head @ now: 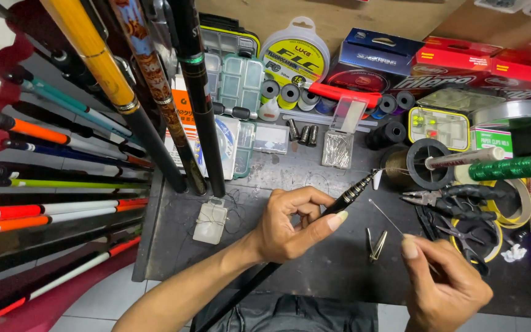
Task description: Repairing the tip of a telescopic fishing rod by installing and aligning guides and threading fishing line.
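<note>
So the dark table [314, 264] takes up most of the shot and it's buried in fishing gear, with its near edge cut off by the bottom of the frame. Off to the left there's a whole rack of fishing rods [62, 160] fanning out, their ends running out of view, and three thicker rods stand up at top left with their tips cut off too. Along the back sit boxes and line spools [295, 55], partly hidden behind each other, so hard to sort out. Clear tackle boxes [235, 80] are stacked mid-back, and pliers [440, 197] lie on the right beside a dark reel of line [428, 163]. The left hand [293, 224] comes in from bottom left, forearm angled up across the table edge, fingers curled with the thumb pointing right. Its grip is closed around a slim black rod tip section [354, 193], which slants up to the right over the middle of the table; the lower part runs down under the wrist and gets lost. The right hand [444, 283] sits bottom right, partly cut off, thumb and finger pinched tight on a thin wire needle [385, 216] pointing up-left toward the rod end. Whether any line is on it is too fine to make out.
</note>
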